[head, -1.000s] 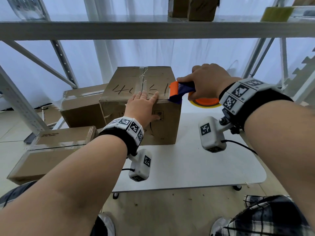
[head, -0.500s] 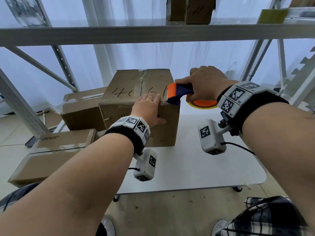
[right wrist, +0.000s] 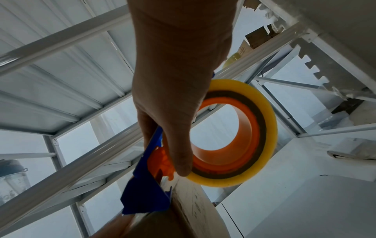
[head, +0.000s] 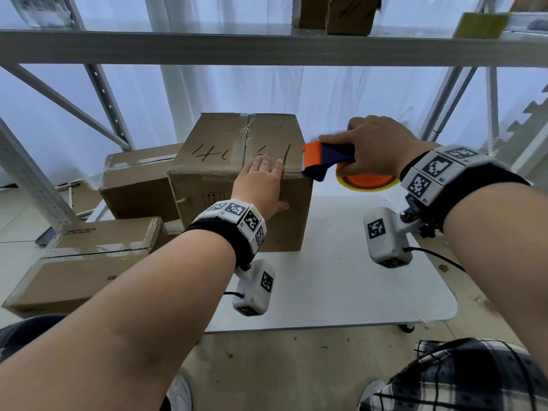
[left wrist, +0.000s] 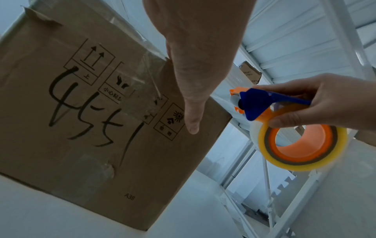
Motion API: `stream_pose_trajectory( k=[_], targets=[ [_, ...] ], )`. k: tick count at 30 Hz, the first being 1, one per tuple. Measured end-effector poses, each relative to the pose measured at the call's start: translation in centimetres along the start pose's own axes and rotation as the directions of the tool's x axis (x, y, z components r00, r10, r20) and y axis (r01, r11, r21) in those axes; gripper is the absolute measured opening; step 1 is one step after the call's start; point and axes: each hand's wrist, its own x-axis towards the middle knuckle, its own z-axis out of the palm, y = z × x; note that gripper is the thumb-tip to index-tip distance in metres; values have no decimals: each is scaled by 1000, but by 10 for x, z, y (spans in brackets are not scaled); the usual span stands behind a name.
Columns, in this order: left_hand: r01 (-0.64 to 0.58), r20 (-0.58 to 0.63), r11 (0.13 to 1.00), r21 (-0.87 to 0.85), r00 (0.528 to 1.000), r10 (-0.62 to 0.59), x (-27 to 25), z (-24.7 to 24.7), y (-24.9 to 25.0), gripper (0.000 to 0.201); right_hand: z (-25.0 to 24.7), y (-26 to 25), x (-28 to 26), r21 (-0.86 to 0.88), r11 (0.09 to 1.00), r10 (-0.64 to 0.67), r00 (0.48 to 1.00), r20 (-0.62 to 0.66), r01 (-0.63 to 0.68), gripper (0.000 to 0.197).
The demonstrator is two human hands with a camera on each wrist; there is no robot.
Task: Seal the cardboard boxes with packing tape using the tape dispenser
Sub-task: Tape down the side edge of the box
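A brown cardboard box (head: 225, 149) with black marker writing stands on the white table (head: 341, 286); its front face (left wrist: 81, 128) fills the left wrist view. My left hand (head: 262, 185) lies flat over the box's near top edge, fingers straight on the lid, thumb (left wrist: 191, 122) down the front face. My right hand (head: 376, 149) grips the blue and orange tape dispenser (head: 326, 158) with its yellowish tape roll (head: 367, 183). The dispenser's orange head touches the box's near right top corner. The roll (right wrist: 234, 133) and dispenser (right wrist: 146, 196) also show in the right wrist view.
Two more cardboard boxes (head: 139, 182) (head: 86, 262) lie left of the table, lower down. A metal shelf beam (head: 267, 46) crosses overhead with small boxes (head: 335, 10) on it. Slanted rack struts (head: 26, 173) stand left and right. My knee in plaid cloth (head: 459, 378) is below the table's edge.
My right hand has drawn the dispenser slightly right, off the lid to the box's right top corner. My left hand has shifted a little right along the near edge.
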Motion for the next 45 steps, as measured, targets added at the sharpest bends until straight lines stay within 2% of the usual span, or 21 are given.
stream_pose_trajectory(
  k=[6,12,17,21,25,30,38,42,45],
  targets=[
    [-66,-72,996,-62,995,62,1,3,-1,96,-7,-3,9,-71,997,-21,1000,-7,20,68],
    [-71,-153,995,-74,986,59,0,11,-13,85,-7,-7,8,-8,1000,10,1000,15,-10,68],
    [-44,-188,995,-92,982,26,-1,14,-33,80,-9,-18,13,24,1000,-5,1000,-27,6,69],
    [-40,-197,993,-108,980,18,0,14,-30,77,-7,-2,6,56,998,2,1000,-6,-2,70],
    [-35,-171,994,-108,985,16,0,11,-30,80,1,14,-6,95,993,72,997,20,-74,72],
    [-59,-76,993,-100,996,51,-2,4,-27,84,-4,12,-2,32,998,51,999,6,-51,69],
    [-54,77,997,-59,995,58,1,-10,-25,88,-7,13,-4,53,997,55,998,35,-57,70],
    [-43,83,997,-62,995,48,0,-12,-23,84,-9,11,-4,35,998,46,997,54,-48,69],
    [-67,39,994,-82,997,70,1,-11,-15,79,-6,9,-5,25,998,58,996,66,-60,68]
  ],
)
